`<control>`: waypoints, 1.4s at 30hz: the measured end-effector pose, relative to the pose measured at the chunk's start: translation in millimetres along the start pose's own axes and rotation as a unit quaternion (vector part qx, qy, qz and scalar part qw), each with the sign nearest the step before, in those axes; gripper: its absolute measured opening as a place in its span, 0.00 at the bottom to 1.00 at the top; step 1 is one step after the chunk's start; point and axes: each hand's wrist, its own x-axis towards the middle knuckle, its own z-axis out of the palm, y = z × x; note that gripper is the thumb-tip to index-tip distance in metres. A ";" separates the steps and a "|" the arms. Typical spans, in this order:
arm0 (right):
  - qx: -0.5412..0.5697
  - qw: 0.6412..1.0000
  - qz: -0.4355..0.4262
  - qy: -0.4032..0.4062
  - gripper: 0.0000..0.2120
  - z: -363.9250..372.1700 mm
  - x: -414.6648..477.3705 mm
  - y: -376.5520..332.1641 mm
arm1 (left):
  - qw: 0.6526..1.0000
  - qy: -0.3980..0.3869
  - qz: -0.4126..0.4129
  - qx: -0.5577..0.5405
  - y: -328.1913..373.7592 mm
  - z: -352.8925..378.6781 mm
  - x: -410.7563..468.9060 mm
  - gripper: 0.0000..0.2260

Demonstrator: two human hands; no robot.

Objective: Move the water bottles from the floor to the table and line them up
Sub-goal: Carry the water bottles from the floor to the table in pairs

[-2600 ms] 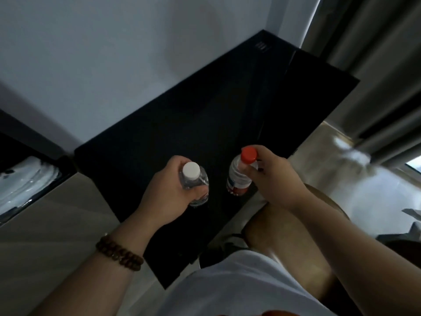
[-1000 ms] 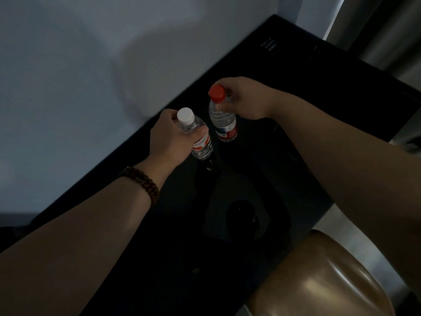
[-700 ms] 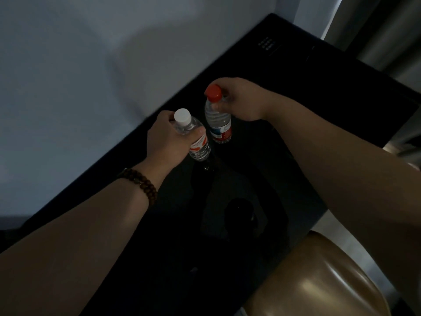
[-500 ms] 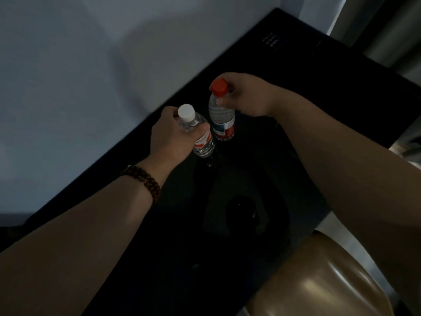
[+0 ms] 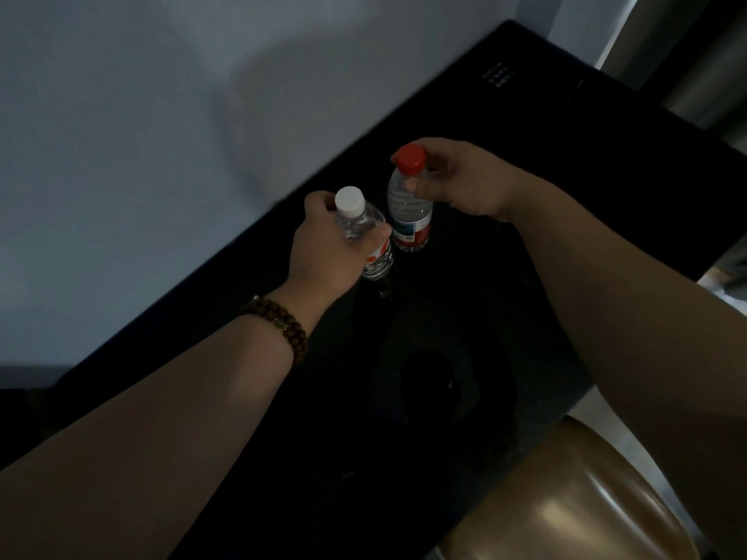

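Observed: 2 water bottles over the dark glossy tabletop (image 5: 537,147), near its wall-side edge and just beside each other. The left hand (image 5: 327,248) grips the white-capped bottle (image 5: 378,262) around its upper body, fingers (image 5: 319,202) curled behind the neck and the thumb wrapped across the front above the orange label. This bottle is tilted, cap leaning toward the wall (image 5: 161,115); whether its base rests on the tabletop cannot be told (a faint reflection lies directly beneath it). The right hand (image 5: 465,181) pinches the red-capped bottle (image 5: 408,214) at the neck and shoulder, with the thumb on the near side and the other fingers (image 5: 438,157) curled behind the cap. This bottle stands close to upright, its base apparently down on the tabletop. The 2 labels are near each other; contact between the bottles cannot be confirmed. A beaded bracelet (image 5: 279,325) sits on the left wrist. A brown padded seat (image 5: 566,511) occupies the lower right, beside the tabletop's near edge. A small grid of dots (image 5: 499,74) marks the tabletop's far end.
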 end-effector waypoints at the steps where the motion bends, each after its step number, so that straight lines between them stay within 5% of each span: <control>1: 0.006 1.000 0.003 0.002 0.20 1.1 -1.4 -1.2 | 1.000 -0.007 -0.002 0.000 0.1 -0.9 -2.5 0.37; 9: -0.041 0.994 0.055 0.085 0.38 10.3 -22.7 4.0 | 0.997 -0.030 -0.066 0.021 -13.6 -22.3 -48.6 0.45; 18: -0.082 0.957 0.183 0.210 0.32 106.7 -118.8 13.0 | 0.990 -0.038 -0.133 -0.004 -51.7 -61.6 -152.1 0.37; 26: -0.254 0.951 0.173 -0.036 0.31 230.5 -191.2 -69.9 | 0.984 -0.082 -0.154 -0.045 -99.9 -118.2 -279.0 0.29; 33: -0.435 0.876 0.097 -0.183 0.18 362.8 -245.0 -147.6 | 0.983 0.021 -0.169 -0.072 -161.4 -155.4 -421.0 0.23; 42: -0.511 0.791 -0.070 -0.328 0.22 572.5 -390.6 -185.3 | 0.927 0.187 -0.304 -0.113 -266.2 -204.6 -685.3 0.20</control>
